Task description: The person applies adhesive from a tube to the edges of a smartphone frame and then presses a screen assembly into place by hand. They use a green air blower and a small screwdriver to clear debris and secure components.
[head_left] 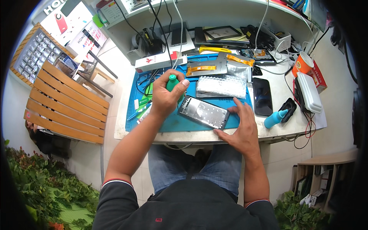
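An opened phone frame (203, 112) with a silvery inside lies on the blue work mat (184, 122) near the table's front edge. My left hand (165, 97) is closed around a green-handled screwdriver (172, 81), held upright at the phone's left end. My right hand (242, 126) rests flat on the mat, with its fingers pressing against the phone's right end and lower edge. The screwdriver's tip is hidden behind my left hand.
A bubble-wrap pouch (221, 86) and grey panels with orange flex cables (203, 69) lie behind the phone. A black phone (262, 96), a blue squeeze bottle (275, 119), an orange cup (303, 63) and a white box (309, 92) sit to the right. Small tools (142, 103) lie left. A slatted wooden bench (65, 103) stands to the left of the table.
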`<act>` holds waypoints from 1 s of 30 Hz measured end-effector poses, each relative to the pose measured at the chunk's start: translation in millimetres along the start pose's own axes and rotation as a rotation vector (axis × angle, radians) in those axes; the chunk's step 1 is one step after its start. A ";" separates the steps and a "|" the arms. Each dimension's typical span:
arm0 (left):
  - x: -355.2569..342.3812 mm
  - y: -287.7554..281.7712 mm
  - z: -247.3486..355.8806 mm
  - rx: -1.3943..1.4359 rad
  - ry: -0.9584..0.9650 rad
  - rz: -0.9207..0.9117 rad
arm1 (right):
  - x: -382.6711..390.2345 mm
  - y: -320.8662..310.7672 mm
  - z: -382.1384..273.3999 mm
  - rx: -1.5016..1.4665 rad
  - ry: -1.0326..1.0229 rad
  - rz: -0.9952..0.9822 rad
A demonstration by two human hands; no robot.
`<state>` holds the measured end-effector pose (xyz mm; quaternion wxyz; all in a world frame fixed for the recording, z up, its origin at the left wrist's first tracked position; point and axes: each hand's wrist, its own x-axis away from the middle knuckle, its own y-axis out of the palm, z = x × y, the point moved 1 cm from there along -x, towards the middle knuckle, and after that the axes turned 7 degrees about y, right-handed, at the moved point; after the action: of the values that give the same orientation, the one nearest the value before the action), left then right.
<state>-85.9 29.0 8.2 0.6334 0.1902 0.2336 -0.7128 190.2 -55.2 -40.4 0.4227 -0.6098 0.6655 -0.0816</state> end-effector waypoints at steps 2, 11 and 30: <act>6.3 1.3 -1.1 -0.065 -0.032 0.018 | 1.1 1.0 0.3 0.011 -0.001 -0.002; -46.5 -91.2 43.7 -0.567 -0.073 0.120 | 2.0 0.3 0.4 0.017 0.004 0.011; 45.0 -42.4 44.0 -1.231 0.089 -0.428 | -3.1 -8.1 -10.2 0.105 -0.080 -0.095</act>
<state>-132.4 -29.1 22.6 0.4605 -0.2285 0.6576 -0.5507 189.2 -58.7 -27.5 0.4759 -0.6204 0.6132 -0.1120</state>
